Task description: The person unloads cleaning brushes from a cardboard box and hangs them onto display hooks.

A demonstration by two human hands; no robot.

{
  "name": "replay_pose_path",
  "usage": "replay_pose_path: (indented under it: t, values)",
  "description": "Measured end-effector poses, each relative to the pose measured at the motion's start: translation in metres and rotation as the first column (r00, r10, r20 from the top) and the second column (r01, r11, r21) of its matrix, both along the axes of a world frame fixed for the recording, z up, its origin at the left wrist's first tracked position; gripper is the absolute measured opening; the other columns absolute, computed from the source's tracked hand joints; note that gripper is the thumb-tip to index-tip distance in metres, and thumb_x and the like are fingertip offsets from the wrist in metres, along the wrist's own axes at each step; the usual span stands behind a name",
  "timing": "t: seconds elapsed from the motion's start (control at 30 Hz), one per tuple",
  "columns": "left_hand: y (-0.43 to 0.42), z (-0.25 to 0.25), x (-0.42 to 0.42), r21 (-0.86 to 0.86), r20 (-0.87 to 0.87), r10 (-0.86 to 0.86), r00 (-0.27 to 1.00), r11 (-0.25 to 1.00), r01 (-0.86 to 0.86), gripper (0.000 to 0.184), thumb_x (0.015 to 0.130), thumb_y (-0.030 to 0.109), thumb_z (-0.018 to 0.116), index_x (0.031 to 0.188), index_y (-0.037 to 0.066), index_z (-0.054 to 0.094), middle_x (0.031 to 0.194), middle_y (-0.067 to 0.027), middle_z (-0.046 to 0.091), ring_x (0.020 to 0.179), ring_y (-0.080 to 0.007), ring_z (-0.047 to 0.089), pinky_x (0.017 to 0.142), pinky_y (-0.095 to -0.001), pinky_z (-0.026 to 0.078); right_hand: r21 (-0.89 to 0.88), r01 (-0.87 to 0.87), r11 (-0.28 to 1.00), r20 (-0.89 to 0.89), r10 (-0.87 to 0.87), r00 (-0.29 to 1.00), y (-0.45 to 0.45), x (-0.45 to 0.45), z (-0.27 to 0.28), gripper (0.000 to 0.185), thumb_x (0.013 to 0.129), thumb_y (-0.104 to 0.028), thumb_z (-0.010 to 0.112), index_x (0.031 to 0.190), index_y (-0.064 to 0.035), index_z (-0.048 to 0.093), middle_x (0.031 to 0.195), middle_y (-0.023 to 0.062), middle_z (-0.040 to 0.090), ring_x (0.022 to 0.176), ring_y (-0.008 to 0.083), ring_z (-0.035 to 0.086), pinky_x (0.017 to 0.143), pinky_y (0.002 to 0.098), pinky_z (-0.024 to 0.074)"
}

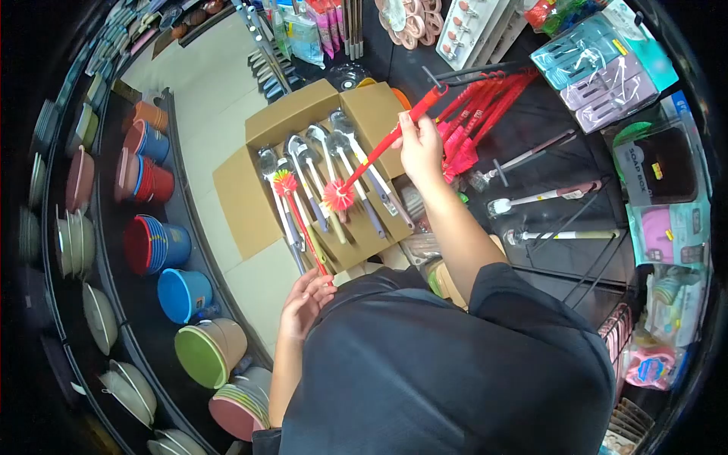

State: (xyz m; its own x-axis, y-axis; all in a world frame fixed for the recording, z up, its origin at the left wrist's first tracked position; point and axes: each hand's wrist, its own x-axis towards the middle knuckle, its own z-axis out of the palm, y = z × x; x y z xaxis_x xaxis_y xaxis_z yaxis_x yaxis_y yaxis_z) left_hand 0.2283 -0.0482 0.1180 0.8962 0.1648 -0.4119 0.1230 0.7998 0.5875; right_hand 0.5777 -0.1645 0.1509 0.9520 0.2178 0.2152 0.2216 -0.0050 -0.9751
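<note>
We see one red brush (371, 157) slanting over the open cardboard box, its spiky round head low and its handle rising to the right. Our right hand (421, 148) is closed around the upper part of that handle, close to the metal hook (431, 77) at the rack. A second red brush (298, 216), its round head tinged yellow-green, slants over the left part of the box, head at the far end. Our left hand (307, 303) is at the near end of its handle with fingers curled; we cannot tell how firmly they close on it. Below both brushes, the cardboard box (236, 199) has its flaps spread and holds several wrapped brushes (309, 155) with pale handles and grey or mauve ends, lying side by side. Just right of our right hand, a bunch of red packaged items (478, 110) hangs from the black rack (546, 178). Further right, more long-handled brushes (550, 195) hang there, with packaged soap boxes (658, 171) beyond them. On our left, past the tiled floor (205, 91), dark shelves (114, 250) carry stacked buckets: a blue bucket (184, 295), a green-and-cream bucket (212, 353), and red and blue ones above, with basins (76, 241) further left.
</note>
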Motion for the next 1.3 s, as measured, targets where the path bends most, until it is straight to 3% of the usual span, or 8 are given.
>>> replay_pose_path:
  t: [0.17, 0.27, 0.4, 0.5, 0.77, 1.1, 1.17, 1.3]
  values:
    - [-0.001, 0.001, 0.000, -0.004, -0.011, 0.006, 1.000, 1.000, -0.007, 0.058, 0.081, 0.024, 0.059, 0.132, 0.005, 0.038, 0.125, -0.0205, 0.050, 0.107, -0.0296, 0.055, 0.094, -0.0370, 0.043, -0.033, 0.041, 0.999, -0.025, -0.042, 0.999, -0.008, 0.015, -0.003, 0.024, 0.095, -0.025, 0.050, 0.091, -0.0018, 0.055, 0.069, 0.0029, 0.055, 0.051, 0.0089, 0.053, 0.050, 0.0219, 0.0426]
    - [-0.001, 0.001, -0.001, 0.027, -0.019, 0.004, 1.000, 1.000, -0.004, 0.059, 0.082, 0.025, 0.057, 0.132, 0.003, 0.035, 0.126, -0.0208, 0.049, 0.108, -0.0285, 0.054, 0.095, -0.0365, 0.042, 0.070, 0.100, 0.993, -0.136, -0.089, 0.987, -0.013, 0.024, 0.001, 0.025, 0.094, -0.028, 0.052, 0.085, -0.0046, 0.052, 0.067, 0.0030, 0.055, 0.044, 0.0090, 0.051, 0.042, 0.0218, 0.0393]
    - [-0.001, -0.002, -0.002, 0.021, -0.011, 0.005, 1.000, 1.000, -0.004, 0.059, 0.082, 0.024, 0.056, 0.133, 0.003, 0.035, 0.126, -0.0207, 0.049, 0.108, -0.0286, 0.054, 0.095, -0.0366, 0.042, 0.120, 0.198, 0.973, -0.200, -0.172, 0.965, -0.021, 0.040, -0.002, 0.029, 0.092, -0.027, 0.055, 0.096, 0.0017, 0.053, 0.068, 0.0049, 0.056, 0.047, 0.0100, 0.054, 0.047, 0.0232, 0.0442]
    - [-0.002, -0.003, -0.001, 0.012, -0.001, 0.003, 1.000, 1.000, -0.003, 0.058, 0.083, 0.024, 0.056, 0.133, 0.003, 0.035, 0.126, -0.0206, 0.049, 0.108, -0.0287, 0.054, 0.095, -0.0366, 0.041, 0.178, 0.220, 0.959, -0.274, -0.167, 0.947, -0.026, 0.045, 0.001, 0.030, 0.091, -0.028, 0.056, 0.092, 0.0016, 0.052, 0.069, 0.0055, 0.057, 0.047, 0.0102, 0.054, 0.045, 0.0233, 0.0436]
    - [-0.002, -0.004, 0.000, 0.013, -0.007, -0.013, 1.000, 1.000, 0.013, 0.060, 0.081, 0.026, 0.059, 0.133, 0.005, 0.037, 0.125, -0.0184, 0.051, 0.107, -0.0285, 0.055, 0.094, -0.0374, 0.043, 0.211, 0.279, 0.937, -0.213, -0.235, 0.948, -0.026, 0.064, -0.011, 0.034, 0.088, -0.029, 0.062, 0.088, 0.0028, 0.049, 0.067, 0.0067, 0.058, 0.049, 0.0119, 0.058, 0.044, 0.0235, 0.0426]
    - [-0.004, -0.005, -0.003, -0.003, 0.009, -0.007, 1.000, 1.000, 0.007, 0.057, 0.083, 0.024, 0.057, 0.133, 0.005, 0.036, 0.126, -0.0187, 0.050, 0.109, -0.0290, 0.054, 0.095, -0.0371, 0.042, 0.035, 0.309, 0.950, -0.015, -0.309, 0.951, -0.041, 0.084, -0.017, 0.034, 0.083, -0.028, 0.067, 0.080, 0.0057, 0.061, 0.071, 0.0116, 0.066, 0.059, 0.0166, 0.064, 0.056, 0.0274, 0.0490]
    - [-0.005, -0.005, -0.003, -0.009, 0.003, -0.005, 1.000, 1.000, 0.005, 0.057, 0.083, 0.024, 0.057, 0.133, 0.005, 0.037, 0.126, -0.0187, 0.050, 0.109, -0.0290, 0.054, 0.095, -0.0372, 0.042, -0.263, 0.410, 0.874, 0.156, -0.380, 0.911, -0.045, 0.085, -0.016, 0.037, 0.082, -0.032, 0.067, 0.079, 0.0039, 0.062, 0.071, 0.0138, 0.067, 0.064, 0.0227, 0.066, 0.060, 0.0333, 0.0494]
    - [-0.008, -0.006, -0.001, -0.015, 0.016, -0.012, 1.000, 1.000, 0.012, 0.057, 0.083, 0.024, 0.057, 0.133, 0.005, 0.037, 0.126, -0.0186, 0.050, 0.110, -0.0292, 0.053, 0.096, -0.0378, 0.041, -0.326, 0.404, 0.855, 0.185, -0.362, 0.914, -0.047, 0.086, -0.011, 0.037, 0.081, -0.035, 0.065, 0.078, 0.0018, 0.062, 0.073, 0.0164, 0.066, 0.070, 0.0295, 0.066, 0.065, 0.0385, 0.0487]
